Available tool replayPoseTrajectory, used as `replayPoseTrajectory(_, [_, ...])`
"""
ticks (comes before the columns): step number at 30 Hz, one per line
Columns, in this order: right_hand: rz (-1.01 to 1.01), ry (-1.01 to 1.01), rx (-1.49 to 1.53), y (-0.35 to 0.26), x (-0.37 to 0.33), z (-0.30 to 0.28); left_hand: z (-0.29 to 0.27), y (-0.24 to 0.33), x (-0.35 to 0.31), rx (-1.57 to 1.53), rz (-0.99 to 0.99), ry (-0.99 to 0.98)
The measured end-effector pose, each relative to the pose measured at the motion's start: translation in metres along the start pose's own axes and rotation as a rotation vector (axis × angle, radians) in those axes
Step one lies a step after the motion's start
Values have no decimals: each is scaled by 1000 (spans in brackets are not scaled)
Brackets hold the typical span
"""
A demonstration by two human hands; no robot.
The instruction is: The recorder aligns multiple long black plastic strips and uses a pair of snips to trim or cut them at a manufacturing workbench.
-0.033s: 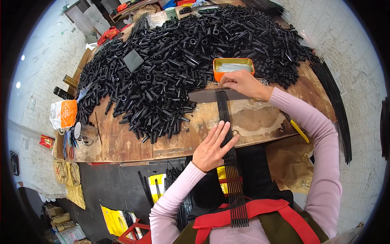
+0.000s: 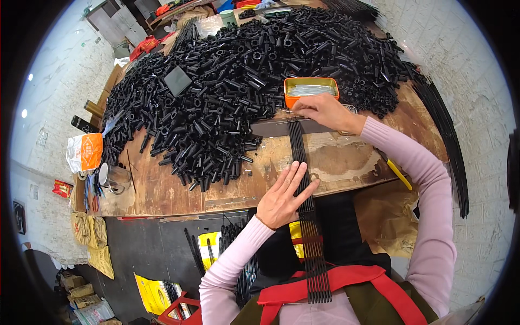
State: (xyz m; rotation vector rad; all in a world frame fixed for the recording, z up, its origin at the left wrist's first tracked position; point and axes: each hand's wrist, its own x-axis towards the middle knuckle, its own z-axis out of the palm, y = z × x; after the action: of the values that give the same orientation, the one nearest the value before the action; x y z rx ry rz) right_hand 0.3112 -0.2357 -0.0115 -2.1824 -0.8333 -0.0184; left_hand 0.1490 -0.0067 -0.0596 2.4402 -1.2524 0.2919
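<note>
A flat row of thin black rods [image 2: 311,238] runs from a dark strip [image 2: 271,128] on the table down over the edge to my lap. My left hand [image 2: 284,195] lies flat across the rods near the table edge, its fingers stretched. At their far ends my right hand [image 2: 325,115] is closed in a pinch, with what looks like a thin wire [image 2: 287,118] at its fingertips. Just beyond that hand stands an orange tin [image 2: 288,102] of thin silvery wire pieces [image 2: 311,90].
A large heap of short black tubes [image 2: 216,108] covers the far table, with a dark square plate [image 2: 177,81] on it. A yellow-handled tool [image 2: 399,174] lies at the right edge. Long black rods [image 2: 447,135] hang off the right side. A glass mug [image 2: 115,179] stands at left.
My right fingertips have shifted very slightly above the rod ends. My left hand and the rods are unchanged.
</note>
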Motion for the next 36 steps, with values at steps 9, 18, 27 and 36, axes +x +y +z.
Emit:
replayPoseTrajectory(9, [-41,-54,-386,1,-10,-12,-1,4,1,46,-19,-29])
replayPoseTrajectory(18, [-202,-442,438,-119,-108,-3,-41,-27,22,-53,-218,44])
replayPoseTrajectory(27, [167,-196,317,-170,-114,-5,8,-53,66,-660,-130,285])
replayPoseTrajectory(36, [-20,-30,647,-242,-58,-107,-49,113,5,-1580,-173,-18])
